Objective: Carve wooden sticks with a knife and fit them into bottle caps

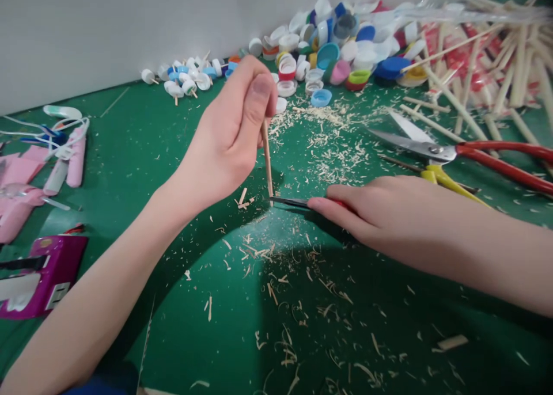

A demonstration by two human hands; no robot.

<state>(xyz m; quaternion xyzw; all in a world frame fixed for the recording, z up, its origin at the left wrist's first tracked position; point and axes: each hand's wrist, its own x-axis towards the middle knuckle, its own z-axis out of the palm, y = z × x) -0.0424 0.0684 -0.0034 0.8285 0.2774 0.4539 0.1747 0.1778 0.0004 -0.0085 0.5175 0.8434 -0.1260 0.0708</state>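
My left hand point(244, 116) is closed around the upper part of a thin wooden stick point(268, 162), which points down with its lower end at the green tabletop point(173, 280). My right hand point(363, 211) grips a small knife point(291, 201) with a dark blade and a bit of red showing at the handle. The blade's tip meets the stick near its lower end. Most of the knife's handle is hidden under my fingers. Wood shavings point(341, 153) lie scattered around both hands.
Plastic bottle caps point(327, 55) are heaped along the wall. Wooden sticks point(518, 72) and a plastic bag lie at the back right. Red-handled shears point(436, 151) and a yellow-handled tool point(449, 182) rest beyond my right hand. A magenta device point(64, 268) and pink items point(76, 156) lie left.
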